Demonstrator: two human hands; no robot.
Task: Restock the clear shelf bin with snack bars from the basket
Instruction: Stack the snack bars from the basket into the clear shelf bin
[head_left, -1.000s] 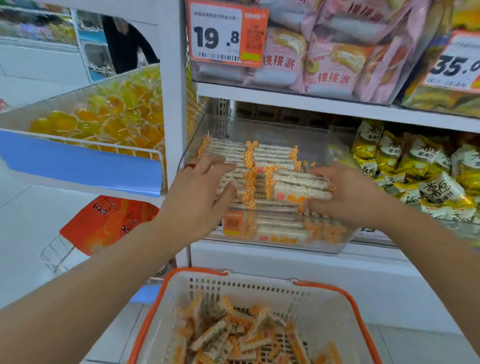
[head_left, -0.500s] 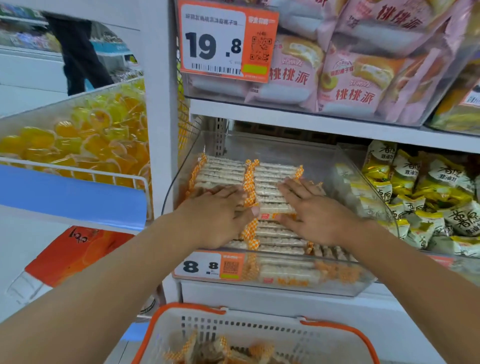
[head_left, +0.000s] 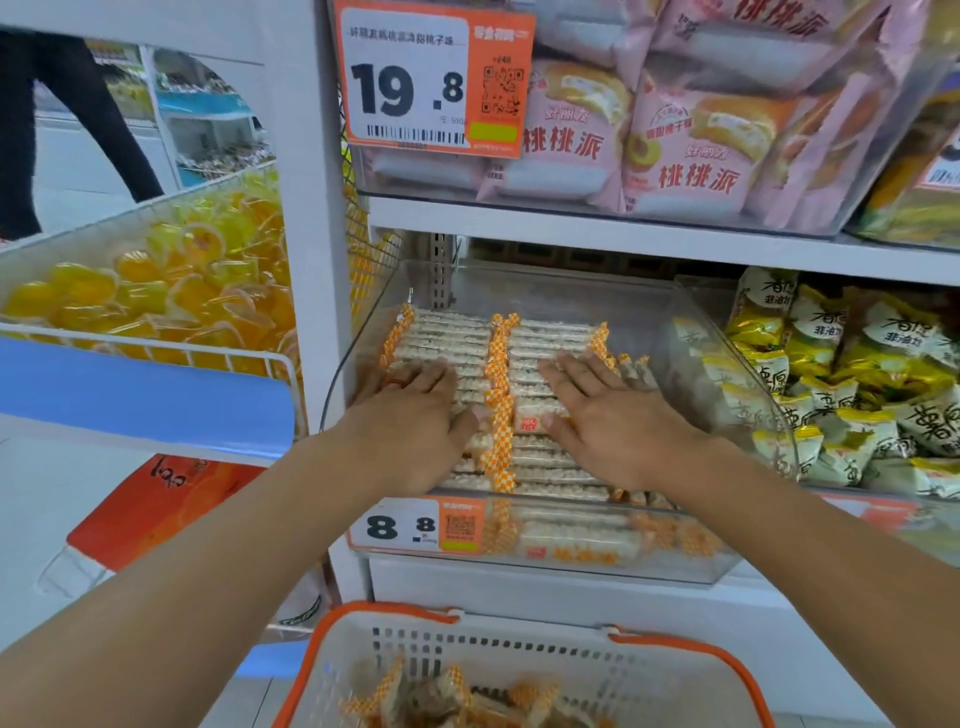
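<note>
Store aisle, white shelving. Clear shelf bin (head_left: 691, 566) at centre, two flat rows of snack bars (head_left: 447, 338) inside. Left hand (head_left: 415, 421) and right hand (head_left: 608, 415) laid flat on the rows, fingers straight, gripping nothing — likely pressing to level them. Free depth toward 12 o'clock, under the upper shelf. Bin walls close at 3 and 9. Basket (head_left: 675, 649) at 6 o'clock, more bars within.

Two hands (head_left: 415, 415), one clear bin (head_left: 701, 566), one basket (head_left: 519, 644), two price tags (head_left: 434, 78).
</note>
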